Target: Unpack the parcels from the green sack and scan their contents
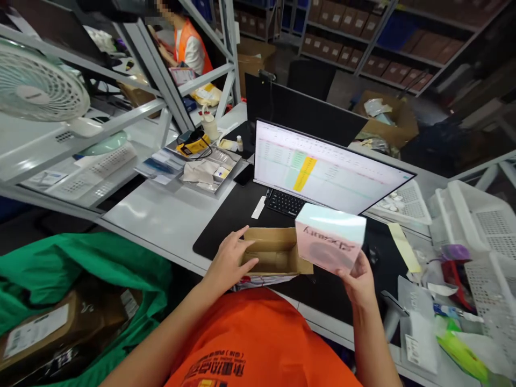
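Note:
An open brown cardboard box [276, 262] sits at the front edge of the desk, and no contents show inside it. My left hand [229, 260] is at its left end, fingers spread apart over the rim; whether they press on the cardboard I cannot tell. My right hand [358, 279] grips a pale pink and white box [328, 242] by its lower right corner. Dark lettering marks its front, upside down from here. It is held up, tilted, partly in front of the cardboard box's right end.
Behind stand a keyboard [285, 203] and a lit monitor [322, 166]. A grey tray [217, 183] of small items is at left, white perforated baskets [497, 226] at right. A green sack [153, 269] holds a wrapped parcel [52, 333]. Another person in an orange vest [193, 45] sits beyond the frame.

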### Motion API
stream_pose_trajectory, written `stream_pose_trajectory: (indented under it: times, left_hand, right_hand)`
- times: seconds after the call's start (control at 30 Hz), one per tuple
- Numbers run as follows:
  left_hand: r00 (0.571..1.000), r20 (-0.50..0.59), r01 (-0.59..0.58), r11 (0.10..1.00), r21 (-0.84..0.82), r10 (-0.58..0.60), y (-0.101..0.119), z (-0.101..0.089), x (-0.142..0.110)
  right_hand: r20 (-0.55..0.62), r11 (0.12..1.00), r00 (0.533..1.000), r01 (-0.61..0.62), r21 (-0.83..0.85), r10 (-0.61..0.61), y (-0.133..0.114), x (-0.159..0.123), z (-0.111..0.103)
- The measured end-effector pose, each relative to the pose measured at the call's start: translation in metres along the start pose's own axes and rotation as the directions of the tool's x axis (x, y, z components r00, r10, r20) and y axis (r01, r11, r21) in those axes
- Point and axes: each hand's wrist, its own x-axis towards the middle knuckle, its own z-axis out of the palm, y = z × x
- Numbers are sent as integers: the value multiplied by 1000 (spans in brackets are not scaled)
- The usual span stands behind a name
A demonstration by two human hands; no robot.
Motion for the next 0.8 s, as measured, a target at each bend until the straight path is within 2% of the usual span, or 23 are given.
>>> stream_pose_trajectory:
  times: [0.1,0.17,0.27,0.33,0.4,0.47,0.5,0.57,0.6,0.63,0.7,0.73,0.8]
  left_hand:
    - [999,38,-7,970,-244,17,28,-7,14]
    - [997,76,12,872,-490,29,44,-3,23]
    - [987,160,136,588,-798,-10,54,8,39]
    - [958,279,274,466,-842,-59,53,9,52]
    - [914,400,382,477,-791,-68,49,1,65]
    - [856,518,435,553,-710,-9,45,-9,77]
    - [806,591,457,586,-669,46,44,-13,81]
    - [682,717,496,629,-598,144,43,-13,85]
    - [643,748,509,636,-580,167,44,-9,85]
    - [633,755,516,633,-578,173,45,-3,84]
    - [669,727,521,600,-607,155,47,11,79]
    - [690,710,527,576,-625,140,48,19,76]
    - [715,689,545,524,-655,118,50,29,69]
  right_hand:
    - [71,960,976,213,-181,-204,-12,-12,3]
    - [190,839,902,430,-334,-387,-30,-18,7]
    - [421,501,691,719,-481,-588,-64,-25,12]
    - [546,290,540,829,-478,-641,-84,-28,13]
    - [635,169,424,890,-422,-645,-98,-31,11]
    - [694,110,348,925,-364,-630,-103,-33,9]
    - [714,91,324,934,-345,-620,-101,-33,8]
    - [742,68,297,944,-323,-601,-92,-33,9]
    - [750,72,295,946,-316,-591,-84,-33,11]
    - [754,93,302,947,-308,-584,-76,-32,13]
    - [739,151,333,941,-304,-586,-58,-31,18]
    - [714,176,363,929,-325,-598,-49,-30,20]
    - [602,215,470,868,-448,-645,-34,-28,15]
